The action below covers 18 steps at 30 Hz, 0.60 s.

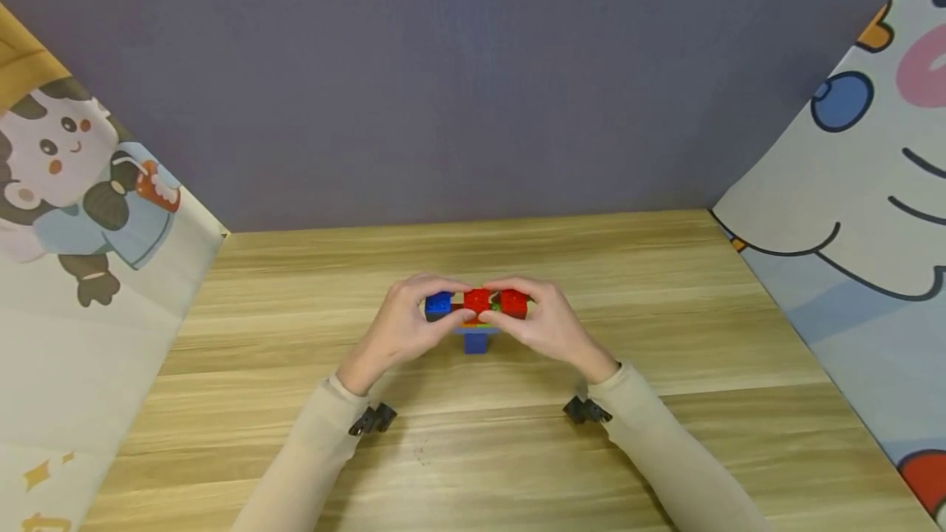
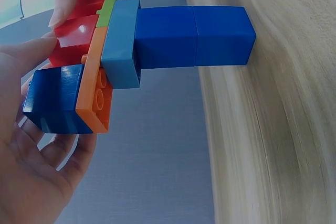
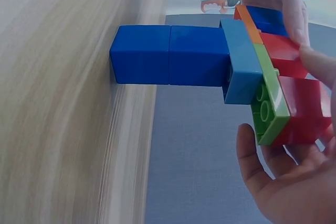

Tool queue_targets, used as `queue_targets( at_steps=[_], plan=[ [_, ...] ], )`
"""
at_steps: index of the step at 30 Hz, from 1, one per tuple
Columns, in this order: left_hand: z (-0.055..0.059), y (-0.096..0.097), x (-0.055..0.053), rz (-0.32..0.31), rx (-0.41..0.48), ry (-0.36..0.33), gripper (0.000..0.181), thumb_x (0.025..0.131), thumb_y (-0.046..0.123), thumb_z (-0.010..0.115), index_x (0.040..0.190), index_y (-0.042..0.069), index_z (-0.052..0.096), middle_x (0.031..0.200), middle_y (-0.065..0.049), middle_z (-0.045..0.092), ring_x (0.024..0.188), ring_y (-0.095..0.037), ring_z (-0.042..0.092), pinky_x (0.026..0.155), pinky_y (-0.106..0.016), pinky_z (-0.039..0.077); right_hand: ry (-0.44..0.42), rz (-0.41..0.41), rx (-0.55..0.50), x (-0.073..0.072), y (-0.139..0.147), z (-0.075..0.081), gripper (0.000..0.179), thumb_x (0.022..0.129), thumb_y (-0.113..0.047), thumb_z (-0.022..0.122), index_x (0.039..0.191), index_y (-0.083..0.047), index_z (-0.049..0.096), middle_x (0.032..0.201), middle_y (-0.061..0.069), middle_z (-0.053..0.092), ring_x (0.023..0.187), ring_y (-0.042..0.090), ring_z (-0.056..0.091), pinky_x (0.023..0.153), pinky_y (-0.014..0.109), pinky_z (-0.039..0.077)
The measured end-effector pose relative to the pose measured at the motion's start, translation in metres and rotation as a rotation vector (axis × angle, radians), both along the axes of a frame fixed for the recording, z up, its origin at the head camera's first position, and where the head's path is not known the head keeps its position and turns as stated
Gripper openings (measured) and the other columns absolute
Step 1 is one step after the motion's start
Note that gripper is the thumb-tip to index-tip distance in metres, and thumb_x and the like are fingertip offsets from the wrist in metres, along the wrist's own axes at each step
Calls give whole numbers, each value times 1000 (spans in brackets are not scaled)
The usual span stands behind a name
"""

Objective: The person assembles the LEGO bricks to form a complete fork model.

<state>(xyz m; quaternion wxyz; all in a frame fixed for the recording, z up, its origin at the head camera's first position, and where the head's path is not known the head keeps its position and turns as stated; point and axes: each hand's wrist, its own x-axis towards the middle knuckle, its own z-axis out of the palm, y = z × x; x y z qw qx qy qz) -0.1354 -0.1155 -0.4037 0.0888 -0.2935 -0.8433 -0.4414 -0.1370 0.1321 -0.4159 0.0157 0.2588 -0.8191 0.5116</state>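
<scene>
A toy-brick structure stands upright on the wooden table. Its column is two stacked blue blocks, with a light blue brick across the top. Above that, an orange flat brick and a green flat brick reach out to either side. On top sit a dark blue block at left, a red block in the middle and another red block at right. My left hand and right hand pinch the middle red block from both sides, thumbs on its near face.
The wooden table runs back to a grey-blue panel. Cartoon-printed side walls stand at the left and right. A small black camera sits at the left wrist and another camera at the right.
</scene>
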Motion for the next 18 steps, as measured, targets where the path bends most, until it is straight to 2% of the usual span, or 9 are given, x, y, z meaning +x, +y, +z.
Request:
queue_targets(
  at_steps=[8, 15, 18],
  plan=[
    [1, 0, 3, 9, -8, -18, 30, 92, 26, 87, 119, 15, 82, 114, -1, 81, 110, -32, 74, 95, -47, 61, -7, -21, 6, 4, 2, 0, 41, 93, -20, 86, 131, -11, 75, 128, 8, 77, 97, 17, 76, 77, 30, 63],
    [3, 1, 6, 14, 0, -28, 31, 91, 25, 87, 119, 14, 81, 115, -2, 81, 110, -33, 74, 95, -49, 60, -17, -34, 12, 7, 3, 1, 41, 93, -22, 85, 132, -11, 75, 126, 8, 78, 99, 21, 73, 79, 40, 63],
    [3, 1, 7, 16, 1, -26, 31, 91, 25, 87, 119, 13, 81, 115, -4, 81, 110, -34, 74, 94, -49, 61, -4, -43, 24, 7, 4, 1, 43, 93, -22, 85, 133, -11, 74, 127, 7, 78, 102, 22, 73, 84, 43, 62]
  ],
)
